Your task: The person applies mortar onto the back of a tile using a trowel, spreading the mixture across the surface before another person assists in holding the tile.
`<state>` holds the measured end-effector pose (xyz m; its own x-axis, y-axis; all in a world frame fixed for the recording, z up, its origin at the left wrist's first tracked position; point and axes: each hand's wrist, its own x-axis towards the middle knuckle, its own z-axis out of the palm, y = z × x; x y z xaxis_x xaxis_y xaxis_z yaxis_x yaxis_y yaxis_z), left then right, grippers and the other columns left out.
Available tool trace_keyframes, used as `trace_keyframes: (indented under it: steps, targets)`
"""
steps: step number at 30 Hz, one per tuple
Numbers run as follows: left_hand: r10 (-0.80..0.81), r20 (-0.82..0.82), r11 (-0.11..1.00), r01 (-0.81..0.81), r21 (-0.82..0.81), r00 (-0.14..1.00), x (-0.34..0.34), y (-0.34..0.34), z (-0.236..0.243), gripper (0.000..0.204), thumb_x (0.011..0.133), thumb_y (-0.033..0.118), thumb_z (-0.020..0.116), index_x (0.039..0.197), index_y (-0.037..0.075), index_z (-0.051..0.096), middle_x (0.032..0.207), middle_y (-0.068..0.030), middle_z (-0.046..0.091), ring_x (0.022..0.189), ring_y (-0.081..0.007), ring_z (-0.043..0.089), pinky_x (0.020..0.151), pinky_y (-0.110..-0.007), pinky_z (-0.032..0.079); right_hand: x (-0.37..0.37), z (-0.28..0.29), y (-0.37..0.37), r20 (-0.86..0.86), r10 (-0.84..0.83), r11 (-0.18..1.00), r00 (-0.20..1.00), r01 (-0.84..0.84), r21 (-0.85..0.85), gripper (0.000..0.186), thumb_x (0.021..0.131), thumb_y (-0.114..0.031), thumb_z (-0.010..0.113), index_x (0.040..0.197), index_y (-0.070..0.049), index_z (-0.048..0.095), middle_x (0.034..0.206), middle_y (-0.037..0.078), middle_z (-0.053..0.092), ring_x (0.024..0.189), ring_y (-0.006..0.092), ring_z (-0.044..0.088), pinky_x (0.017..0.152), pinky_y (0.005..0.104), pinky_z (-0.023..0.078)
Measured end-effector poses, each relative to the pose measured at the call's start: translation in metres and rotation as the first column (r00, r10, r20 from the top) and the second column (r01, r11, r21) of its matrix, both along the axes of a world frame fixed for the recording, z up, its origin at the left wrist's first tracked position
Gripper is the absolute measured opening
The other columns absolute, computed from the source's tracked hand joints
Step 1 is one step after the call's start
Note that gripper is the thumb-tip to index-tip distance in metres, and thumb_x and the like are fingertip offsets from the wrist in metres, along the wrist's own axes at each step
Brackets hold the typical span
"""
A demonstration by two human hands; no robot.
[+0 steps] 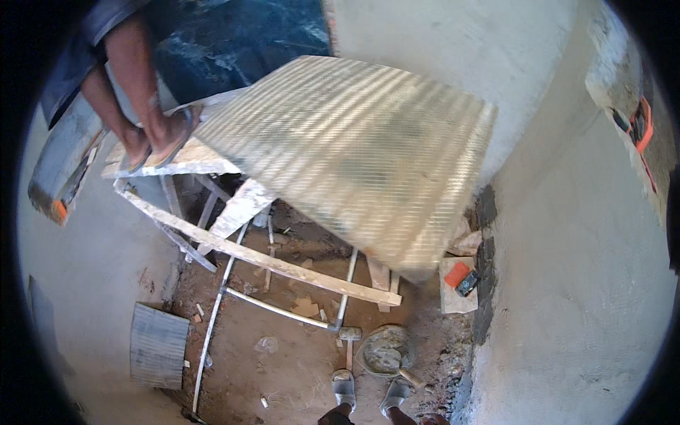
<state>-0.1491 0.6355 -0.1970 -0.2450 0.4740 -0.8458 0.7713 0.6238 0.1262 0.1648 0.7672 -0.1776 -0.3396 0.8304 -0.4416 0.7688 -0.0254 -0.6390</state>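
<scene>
My left hand is out of view. A small brown patch at the lower edge, just right of my right leg, may be part of my right hand (pixel 433 419); its fingers cannot be made out. I stand on the dirt floor in grey sandals (pixel 343 386). In front of my feet is a round pan (pixel 386 347) with wet grey mortar in it, and a wooden tool handle (pixel 411 377) juts from its near rim. Left of the pan lies a wooden-handled tool with a blocky head (pixel 350 333).
Another person's sandalled feet (pixel 159 142) stand on a scaffold board (pixel 202 159) at upper left. A large ribbed sheet (pixel 354 149) covers much of the scaffold. A wooden pole (pixel 269 262) and pipes (pixel 216 312) cross below. Plastered walls (pixel 567 269) flank the floor.
</scene>
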Motion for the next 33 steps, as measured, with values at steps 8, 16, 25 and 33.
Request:
trace_keyframes:
  steps: [8, 16, 25, 33]
  targets:
    - [0.669, -0.032, 0.738, -0.668, -0.090, 0.743, 0.032, -0.056, -0.005, 0.108, 0.058, 0.041, 0.082, 0.142, 0.004, 0.025, 0.127, -0.0252, 0.048, 0.115, -0.0418, 0.051, 0.098, -0.049, 0.043, -0.004, -0.106, 0.036, 0.338, 0.462, 0.887, 0.820, -0.435, -0.155, 0.058, 0.084, -0.053, 0.056, 0.103, 0.001, 0.062, 0.092, 0.024, 0.065, 0.088, 0.0429, 0.062, 0.079, 0.0513, 0.048]
    - [0.773, -0.089, 0.603, -0.770, -0.209, 0.629, 0.041, -0.099, 0.006, 0.101, 0.062, 0.042, 0.081, 0.140, 0.001, 0.030, 0.120, -0.0253, 0.049, 0.111, -0.0414, 0.052, 0.092, -0.050, 0.046, -0.145, -0.184, 0.140, 0.567, 0.413, 0.911, 0.712, -0.329, -0.250, 0.071, 0.083, -0.058, 0.057, 0.115, 0.006, 0.055, 0.109, 0.032, 0.059, 0.100, 0.0458, 0.060, 0.085, 0.0488, 0.050]
    - [0.807, -0.144, 0.541, -0.815, -0.208, 0.572, 0.066, -0.134, -0.014, 0.099, 0.060, 0.047, 0.080, 0.138, 0.004, 0.036, 0.128, -0.0224, 0.048, 0.119, -0.0387, 0.049, 0.100, -0.048, 0.041, -0.064, -0.294, 0.109, 0.537, 0.560, 0.825, 0.632, -0.364, -0.432, 0.054, 0.081, -0.045, 0.066, 0.106, 0.002, 0.055, 0.092, 0.027, 0.066, 0.094, 0.0415, 0.064, 0.084, 0.0470, 0.049]
    - [0.848, -0.136, 0.471, -0.845, -0.251, 0.513, 0.053, -0.126, -0.004, 0.100, 0.060, 0.048, 0.080, 0.139, 0.006, 0.037, 0.128, -0.0227, 0.047, 0.120, -0.0381, 0.049, 0.100, -0.048, 0.041, -0.104, -0.122, 0.095, 0.702, 0.363, 0.932, 0.613, -0.221, -0.288, 0.047, 0.088, -0.043, 0.053, 0.105, 0.001, 0.053, 0.091, 0.025, 0.066, 0.088, 0.0429, 0.063, 0.079, 0.0507, 0.049]
